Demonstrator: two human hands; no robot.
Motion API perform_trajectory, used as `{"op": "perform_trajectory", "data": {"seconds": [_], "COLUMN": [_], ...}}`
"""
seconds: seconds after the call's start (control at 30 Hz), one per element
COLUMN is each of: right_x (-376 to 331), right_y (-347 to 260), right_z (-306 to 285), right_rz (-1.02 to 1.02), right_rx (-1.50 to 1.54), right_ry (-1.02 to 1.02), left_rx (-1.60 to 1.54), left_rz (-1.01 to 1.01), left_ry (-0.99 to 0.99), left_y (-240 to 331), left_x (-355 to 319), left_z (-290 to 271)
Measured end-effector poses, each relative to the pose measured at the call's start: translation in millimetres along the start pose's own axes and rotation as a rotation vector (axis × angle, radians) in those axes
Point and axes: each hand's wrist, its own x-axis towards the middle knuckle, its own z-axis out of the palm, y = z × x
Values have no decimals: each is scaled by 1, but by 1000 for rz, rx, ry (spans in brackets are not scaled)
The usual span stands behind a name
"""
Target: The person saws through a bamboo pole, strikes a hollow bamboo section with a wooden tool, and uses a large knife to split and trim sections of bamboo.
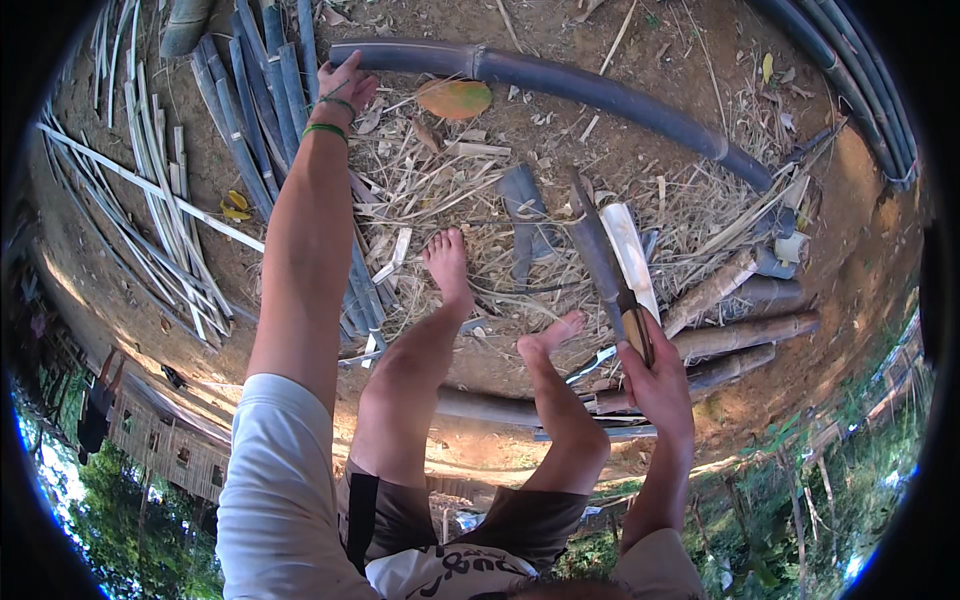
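Observation:
A long dark bamboo pole lies curved across the far ground in this view. My left hand, a green band at its wrist, reaches far forward and is closed on the pole's left end. In my right hand is a machete, gripped by its pale handle; its dark blade points away from me. Right beside the blade lies a split, whitish bamboo piece. Between my hands, short dark bamboo pieces rest on shavings, in front of my bare feet.
Bundled dark bamboo strips and thin pale strips lie at the left. Several cut bamboo lengths are piled at the right. More poles stretch along the far right. A yellow-orange leaf lies near the long pole.

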Motion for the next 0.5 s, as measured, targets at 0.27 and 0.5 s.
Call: {"op": "perform_trajectory", "data": {"seconds": [0.27,0.5], "right_x": [-7,2], "right_y": [5,13], "right_z": [29,38], "right_rz": [-230,-224], "right_rx": [-138,-162], "right_ry": [85,153], "left_rx": [-99,-266], "left_rz": [-49,146], "left_ry": [91,402], "left_y": [14,68], "left_x": [-37,-135], "left_z": [11,32]}}
